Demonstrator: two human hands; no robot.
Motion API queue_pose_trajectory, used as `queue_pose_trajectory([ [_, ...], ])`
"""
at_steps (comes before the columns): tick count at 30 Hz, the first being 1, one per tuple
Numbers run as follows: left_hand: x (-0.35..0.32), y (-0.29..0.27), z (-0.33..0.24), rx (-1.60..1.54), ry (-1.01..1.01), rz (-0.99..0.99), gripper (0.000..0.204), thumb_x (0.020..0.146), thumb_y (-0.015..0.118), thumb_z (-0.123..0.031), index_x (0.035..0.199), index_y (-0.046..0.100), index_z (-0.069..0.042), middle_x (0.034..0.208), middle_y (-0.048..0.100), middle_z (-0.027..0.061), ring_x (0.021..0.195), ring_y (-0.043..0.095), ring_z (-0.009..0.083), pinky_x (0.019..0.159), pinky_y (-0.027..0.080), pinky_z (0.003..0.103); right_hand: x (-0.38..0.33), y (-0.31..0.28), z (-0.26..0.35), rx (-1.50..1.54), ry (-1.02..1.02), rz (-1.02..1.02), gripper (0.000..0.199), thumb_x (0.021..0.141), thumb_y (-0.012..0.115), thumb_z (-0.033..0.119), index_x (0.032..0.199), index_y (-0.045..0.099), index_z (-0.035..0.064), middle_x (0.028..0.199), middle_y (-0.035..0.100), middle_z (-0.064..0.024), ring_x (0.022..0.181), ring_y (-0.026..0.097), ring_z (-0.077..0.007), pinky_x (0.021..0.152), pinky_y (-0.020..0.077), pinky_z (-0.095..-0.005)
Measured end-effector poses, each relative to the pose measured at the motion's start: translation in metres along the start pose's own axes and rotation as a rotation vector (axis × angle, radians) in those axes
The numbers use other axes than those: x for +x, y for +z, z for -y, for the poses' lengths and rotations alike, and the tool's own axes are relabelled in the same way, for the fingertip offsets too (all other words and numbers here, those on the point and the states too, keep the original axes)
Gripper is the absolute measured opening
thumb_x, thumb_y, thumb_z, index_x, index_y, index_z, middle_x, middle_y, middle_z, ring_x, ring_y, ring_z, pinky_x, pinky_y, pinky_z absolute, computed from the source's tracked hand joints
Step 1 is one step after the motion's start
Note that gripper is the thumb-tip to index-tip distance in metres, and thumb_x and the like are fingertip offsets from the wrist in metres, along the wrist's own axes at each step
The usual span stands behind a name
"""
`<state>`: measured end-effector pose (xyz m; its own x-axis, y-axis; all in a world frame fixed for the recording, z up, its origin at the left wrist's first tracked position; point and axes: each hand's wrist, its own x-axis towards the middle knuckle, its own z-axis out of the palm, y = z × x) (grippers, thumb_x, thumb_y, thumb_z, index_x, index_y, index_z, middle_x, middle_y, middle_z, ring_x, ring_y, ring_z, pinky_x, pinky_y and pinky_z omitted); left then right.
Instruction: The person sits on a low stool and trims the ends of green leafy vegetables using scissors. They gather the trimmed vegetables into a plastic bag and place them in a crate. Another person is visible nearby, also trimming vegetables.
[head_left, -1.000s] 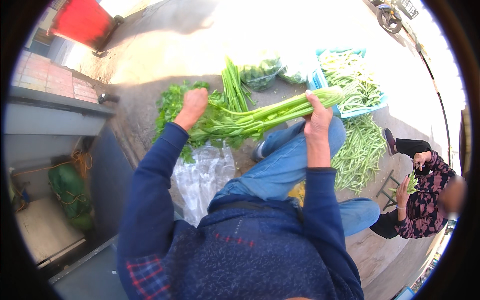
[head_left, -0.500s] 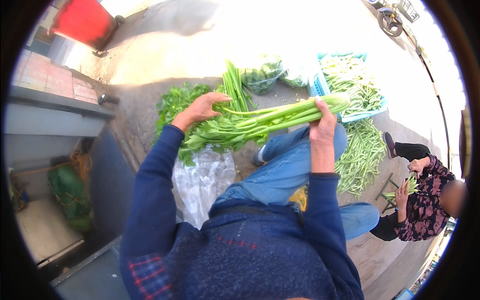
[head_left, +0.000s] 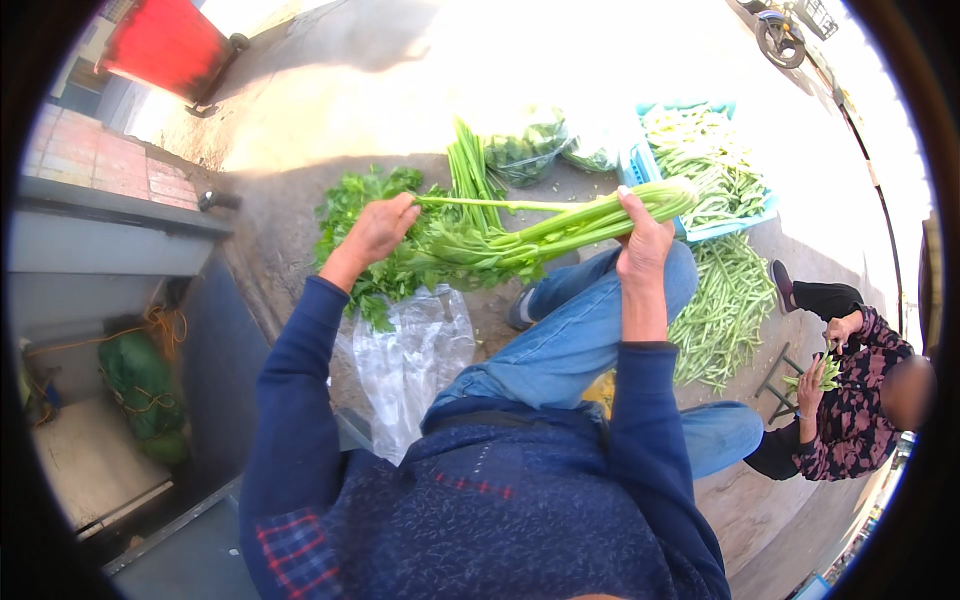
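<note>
Celery bunch (head_left: pixel 580 222) at centre of frame, leaves to the left, butt end to the right. Right hand (head_left: pixel 645 243) grips it near the butt, thumb on top, fingers closed around the stalks. Left hand (head_left: pixel 380 228), left of centre, has its fingers closed on one thin stalk (head_left: pixel 505 204), which stands apart from the bunch along its upper side. Containers: blue crate (head_left: pixel 634 168), upper right of centre, filled with long green beans (head_left: pixel 710 165); a bean pile (head_left: pixel 725 315) lies on the ground just below it. Transparent bag (head_left: pixel 525 152), upper centre, holds green produce, kind unclear. Clear plastic bag (head_left: pixel 412 350) lies crumpled below the celery leaves. Red bin (head_left: pixel 165 45), upper left; contents not visible. At right edge, a co-worker (head_left: pixel 850 400) holds green pods (head_left: pixel 815 378).
</note>
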<state>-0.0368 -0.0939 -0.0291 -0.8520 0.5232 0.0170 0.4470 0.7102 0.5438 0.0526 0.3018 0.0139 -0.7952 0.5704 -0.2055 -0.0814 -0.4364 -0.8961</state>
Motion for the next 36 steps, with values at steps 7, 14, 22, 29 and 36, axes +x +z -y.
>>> queue_pose_trajectory([
  [7, 0.035, 0.066, 0.038, -0.204, -0.326, -0.283, 0.036, 0.102, 0.051, -0.026, 0.084, 0.059, 0.004, 0.08, 0.062, 0.0285, 0.069, 0.058, 0.043, 0.068, 0.044, 0.055, -0.003, 0.0, -0.014, 0.008, -0.014, 0.039, 0.031, 0.085, 0.085, 0.003, 0.112, 0.069, 0.0009, 0.099, 0.073, -0.0057, 0.085, 0.071, -0.0169, 0.076, 0.0579, -0.0307],
  [14, -0.044, 0.038, 0.223, 0.114, -0.866, -0.506, 0.041, 0.1, 0.056, -0.035, 0.101, 0.071, 0.003, 0.094, 0.072, 0.0271, 0.09, 0.07, 0.0439, 0.081, 0.051, 0.055, 0.002, -0.011, -0.002, 0.124, -0.049, -0.084, 0.028, 0.088, 0.08, 0.004, 0.113, 0.068, 0.0015, 0.1, 0.073, -0.0072, 0.085, 0.073, -0.0197, 0.071, 0.0626, -0.0347],
  [22, 0.007, -0.013, 0.1, 0.397, -0.213, -0.762, 0.03, 0.098, 0.071, -0.028, 0.112, 0.077, -0.003, 0.098, 0.079, 0.0185, 0.096, 0.073, 0.0417, 0.093, 0.056, 0.05, -0.005, -0.006, 0.008, 0.131, 0.01, 0.008, 0.029, 0.09, 0.08, 0.006, 0.115, 0.065, -0.0009, 0.103, 0.073, -0.0117, 0.092, 0.076, -0.0267, 0.079, 0.0648, -0.0404],
  [29, 0.025, 0.005, -0.116, -0.174, 0.241, -0.307, 0.02, 0.097, 0.078, -0.018, 0.112, 0.078, -0.005, 0.102, 0.078, 0.0107, 0.087, 0.077, 0.0201, 0.068, 0.061, 0.032, 0.001, -0.015, 0.0, 0.143, 0.06, 0.096, 0.026, 0.092, 0.079, 0.006, 0.111, 0.065, -0.0041, 0.104, 0.074, -0.0155, 0.099, 0.077, -0.0358, 0.087, 0.0658, -0.0472],
  [36, 0.026, 0.054, -0.164, 0.047, 0.299, -0.361, 0.018, 0.087, 0.083, -0.018, 0.101, 0.077, -0.008, 0.093, 0.076, 0.0088, 0.086, 0.074, 0.0267, 0.071, 0.059, 0.037, -0.004, -0.016, 0.002, 0.23, 0.053, 0.094, 0.029, 0.094, 0.081, 0.011, 0.115, 0.065, -0.0008, 0.105, 0.076, -0.0158, 0.094, 0.078, -0.0291, 0.076, 0.0681, -0.0433],
])
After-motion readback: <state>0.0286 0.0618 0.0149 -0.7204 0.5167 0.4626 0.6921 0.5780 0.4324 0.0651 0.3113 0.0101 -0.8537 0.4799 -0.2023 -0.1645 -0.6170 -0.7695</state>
